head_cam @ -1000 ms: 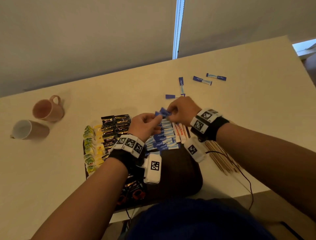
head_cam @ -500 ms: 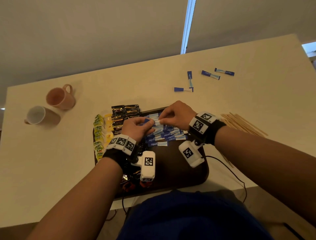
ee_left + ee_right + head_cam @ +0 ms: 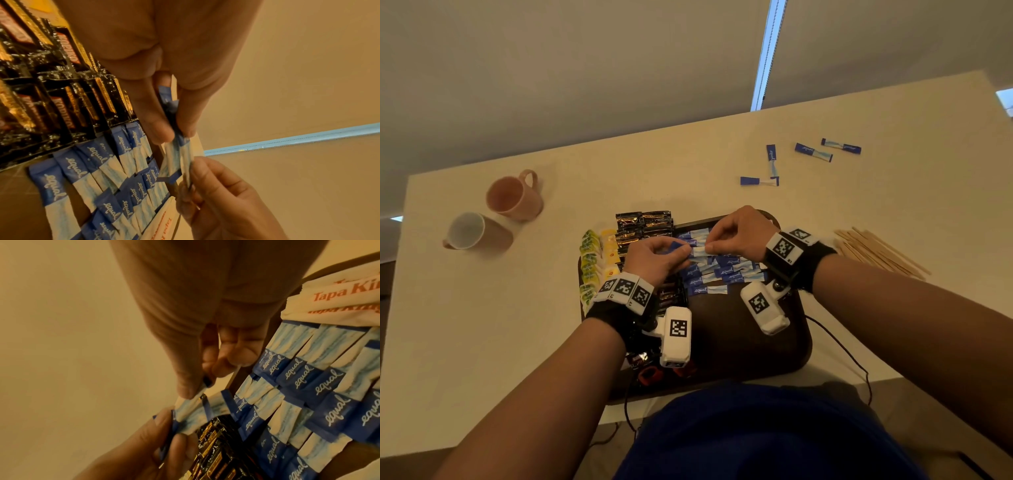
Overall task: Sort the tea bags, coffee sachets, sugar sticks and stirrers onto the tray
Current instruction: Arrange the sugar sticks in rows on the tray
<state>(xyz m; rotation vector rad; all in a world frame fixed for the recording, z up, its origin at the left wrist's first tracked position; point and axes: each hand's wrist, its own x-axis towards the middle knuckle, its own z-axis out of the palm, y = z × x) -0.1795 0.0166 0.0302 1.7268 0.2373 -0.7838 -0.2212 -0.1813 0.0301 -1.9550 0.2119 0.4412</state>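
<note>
Both hands hover over the dark tray (image 3: 784,342). My left hand (image 3: 657,257) pinches the blue ends of a few blue-and-white sugar sticks (image 3: 697,250) between thumb and fingers. My right hand (image 3: 739,229) pinches the white end of the same sticks (image 3: 176,155). Under them, rows of sugar sticks (image 3: 719,274) lie on the tray, with black coffee sachets (image 3: 643,222) to their left and yellow-green tea bags (image 3: 594,260) at the tray's left edge. White sachets with red print (image 3: 339,293) lie beside the blue sticks. Wooden stirrers (image 3: 880,251) lie on the table right of the tray.
Several loose sugar sticks (image 3: 811,152) lie on the table beyond the tray to the right. A pink mug (image 3: 513,197) and a mug with a white inside (image 3: 472,231) lie on their sides at the left. The table's near edge runs under the tray.
Both hands have come down with the sugar sticks, from above the rows to just over them. The head view has shifted, so the tray and stirrers sit further right.
</note>
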